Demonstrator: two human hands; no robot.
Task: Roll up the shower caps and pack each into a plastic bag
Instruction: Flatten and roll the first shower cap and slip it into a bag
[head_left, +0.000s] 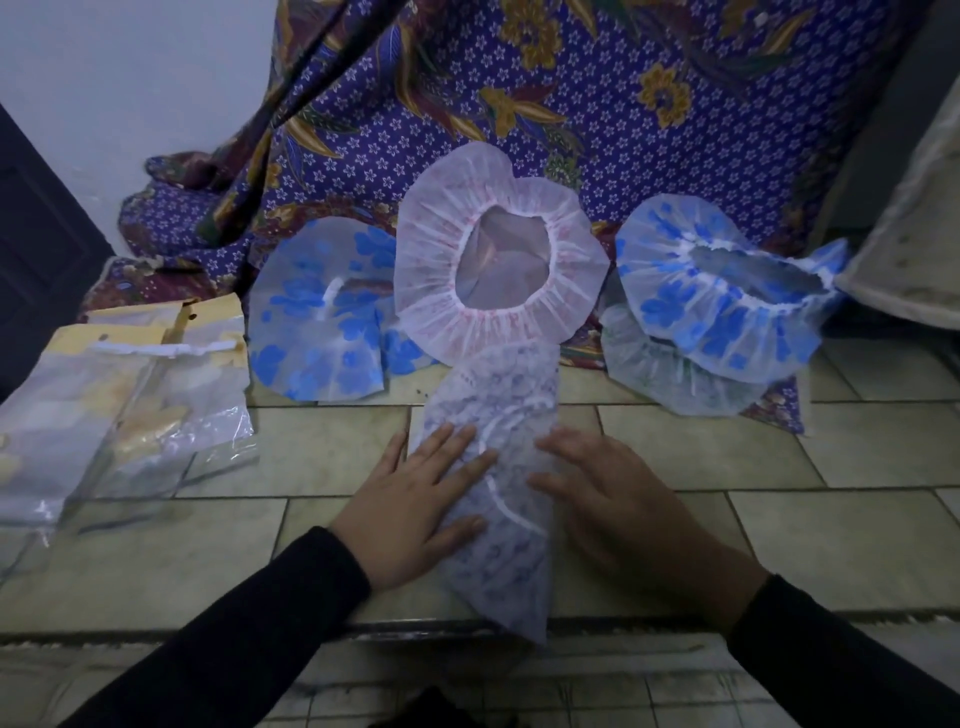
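While both hands press flat, a folded shower cap (493, 478) lies lengthwise on the tiled floor (779, 519).
Left hand (415, 499) and right hand (618, 499) rest open-fingered on its two sides, gripping nothing.

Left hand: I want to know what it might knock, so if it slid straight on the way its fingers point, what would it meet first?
The left hand lies flat on the folded shower cap, fingers aimed forward and slightly right. Sliding on along that cap, it would probably meet the pink-trimmed shower cap first, though depth is unclear.
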